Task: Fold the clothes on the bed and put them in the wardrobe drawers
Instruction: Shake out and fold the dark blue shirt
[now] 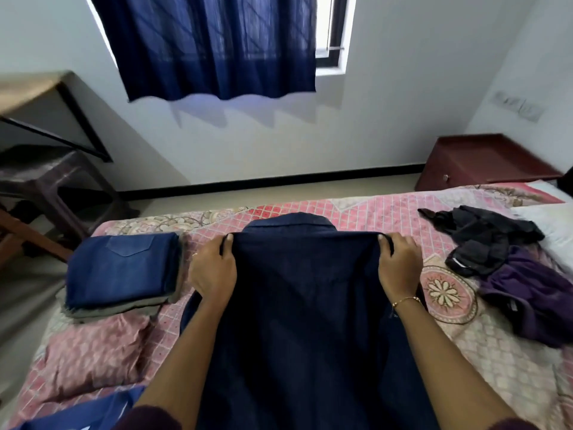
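Nearest the camera, a blue garment (93, 408) lies at the bed's near left edge, only partly in view. Both forearms reach forward over a dark navy shirt (304, 305) spread on the bed (102, 352), which is covered by a pink patterned sheet. The left hand (212, 268) grips the shirt's upper left edge, fingers curled under the cloth and thumb on top; the right hand (400, 265), with a thin gold bracelet (404, 301) at the wrist, grips the upper right edge the same way. The shirt's collar (290, 223) shows just beyond the folded edge held between the hands. To the left, close beside the left hand, sits a stack of folded clothes with blue jeans (122, 271) on top. To the right, well apart from the shirt, lie a crumpled black garment (483, 237) and a purple garment (536, 299), touching each other. Past the bed stand a dark plastic stool (59, 187) at left and a reddish wooden cabinet (483, 162) at right, with a navy curtain (214, 45) over the window on the far wall.
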`<state>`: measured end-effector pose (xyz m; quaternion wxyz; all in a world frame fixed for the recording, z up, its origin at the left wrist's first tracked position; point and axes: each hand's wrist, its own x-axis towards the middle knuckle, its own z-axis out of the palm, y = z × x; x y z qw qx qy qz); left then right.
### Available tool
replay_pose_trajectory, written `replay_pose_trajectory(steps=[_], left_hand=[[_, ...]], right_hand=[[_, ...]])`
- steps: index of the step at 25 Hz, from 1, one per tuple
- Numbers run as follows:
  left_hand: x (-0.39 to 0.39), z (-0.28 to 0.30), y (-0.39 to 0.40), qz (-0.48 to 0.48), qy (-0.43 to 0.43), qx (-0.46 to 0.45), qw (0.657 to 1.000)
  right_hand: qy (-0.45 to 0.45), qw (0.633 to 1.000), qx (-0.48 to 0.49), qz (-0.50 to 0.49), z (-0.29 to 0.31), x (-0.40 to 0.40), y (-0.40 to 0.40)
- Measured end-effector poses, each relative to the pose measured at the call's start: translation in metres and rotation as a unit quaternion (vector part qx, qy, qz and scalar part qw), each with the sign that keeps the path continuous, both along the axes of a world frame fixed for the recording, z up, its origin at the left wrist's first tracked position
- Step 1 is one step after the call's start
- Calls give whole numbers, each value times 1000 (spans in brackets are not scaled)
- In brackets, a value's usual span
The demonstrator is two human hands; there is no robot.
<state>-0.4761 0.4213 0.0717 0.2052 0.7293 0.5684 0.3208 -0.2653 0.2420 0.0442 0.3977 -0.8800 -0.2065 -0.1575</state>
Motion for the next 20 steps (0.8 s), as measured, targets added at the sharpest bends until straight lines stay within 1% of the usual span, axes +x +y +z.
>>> replay_pose_trajectory(steps=[4,9,13,16,20], left_hand=[[39,-94,64,-21,57,-60,996],[52,-191,100,-53,128,-84,987],[57,-239,113,-82,182,-77,977],[58,-267,117,-94,193,-80,973],[57,-290,115,-106,228,-38,967]], right_hand=[[40,995,-94,4,-87,37,60],[60,978,-199,16,-177,57,92],[64,957,-281,37,-227,69,98],[87,943,-318,47,-253,71,99],[51,938,-342,34,-274,68,98]])
